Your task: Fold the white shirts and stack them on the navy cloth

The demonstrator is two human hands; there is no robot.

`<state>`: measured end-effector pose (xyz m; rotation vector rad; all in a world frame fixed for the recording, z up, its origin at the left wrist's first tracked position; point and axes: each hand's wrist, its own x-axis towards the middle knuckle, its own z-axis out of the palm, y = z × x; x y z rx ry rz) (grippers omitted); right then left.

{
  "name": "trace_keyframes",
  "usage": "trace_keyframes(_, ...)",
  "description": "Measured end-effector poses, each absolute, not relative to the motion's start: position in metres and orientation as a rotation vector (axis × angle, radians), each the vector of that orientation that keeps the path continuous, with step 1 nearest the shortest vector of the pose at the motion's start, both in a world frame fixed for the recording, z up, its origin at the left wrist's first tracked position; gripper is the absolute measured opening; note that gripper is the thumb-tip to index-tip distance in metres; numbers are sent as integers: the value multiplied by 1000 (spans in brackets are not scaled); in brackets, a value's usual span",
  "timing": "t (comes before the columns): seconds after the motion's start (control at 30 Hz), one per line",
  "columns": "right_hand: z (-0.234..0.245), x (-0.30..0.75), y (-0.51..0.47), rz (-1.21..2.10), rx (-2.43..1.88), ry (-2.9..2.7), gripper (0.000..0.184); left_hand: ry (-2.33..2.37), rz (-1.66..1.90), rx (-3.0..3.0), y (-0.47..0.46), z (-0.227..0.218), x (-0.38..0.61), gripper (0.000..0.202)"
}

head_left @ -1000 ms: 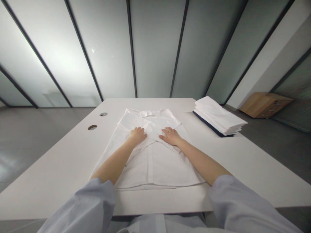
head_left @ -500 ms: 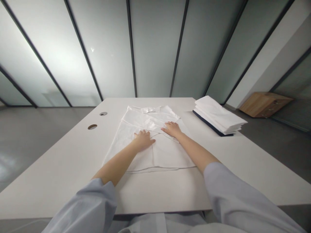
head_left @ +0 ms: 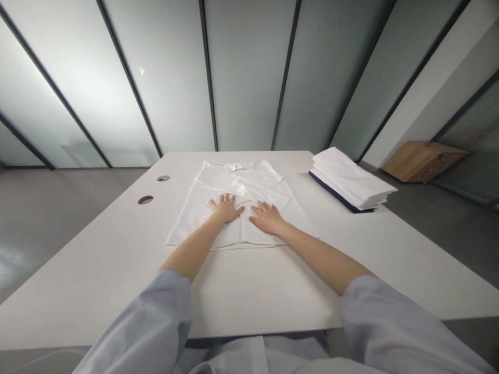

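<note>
A white shirt (head_left: 187, 218) lies on the table in front of me, its collar at the far end and its hem toward me. Its sleeves look folded in across the body. My left hand (head_left: 226, 209) rests flat on the left of the shirt's middle, fingers spread. To its right, my right hand (head_left: 268, 218) also presses flat on the cloth with fingers apart. A small gap separates the two hands. Neither one grips the fabric.
On the right of the white table (head_left: 128, 280) is a stack of folded white cloths (head_left: 351, 179) with a dark navy piece (head_left: 335, 196) beneath. Two round holes pierce the tabletop at left. A wooden cabinet (head_left: 423, 162) stands on the floor beyond, near frosted glass panels.
The near hem of the shirt now lies farther from me. My right hand has slid toward me and slightly left, closer to my left hand. The view has shifted slightly.
</note>
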<state>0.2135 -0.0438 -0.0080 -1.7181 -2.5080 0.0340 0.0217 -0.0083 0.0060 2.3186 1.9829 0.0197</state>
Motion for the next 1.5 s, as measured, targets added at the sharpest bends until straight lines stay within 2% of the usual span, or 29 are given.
trace_keyframes(0.1,-11,217,-42,108,-1751,-2507,61,1986,166,2423,-7,4,20,69)
trace_keyframes(0.2,-10,219,-37,137,-1744,-2509,59,1928,319,2538,-11,3,19,50)
trace_keyframes(0.37,-8,219,-38,91,-1725,-2487,56,1751,198,2617,-20,9,18,33)
trace_keyframes(0.67,4,219,-47,-19,-1671,-2400,31,1799,187,2596,-61,14,9,39)
trace_keyframes(1.17,-4,223,-45,50,-1625,-2475,41,1719,307,2579,-63,3,4,45)
trace_keyframes(1.37,-3,219,-53,-17,-1641,-2407,38,1679,391,2568,-65,4,3,51)
trace_keyframes(1.5,1,217,-56,-78,-1649,-2383,29,1492,433,2656,-67,5,1,52)
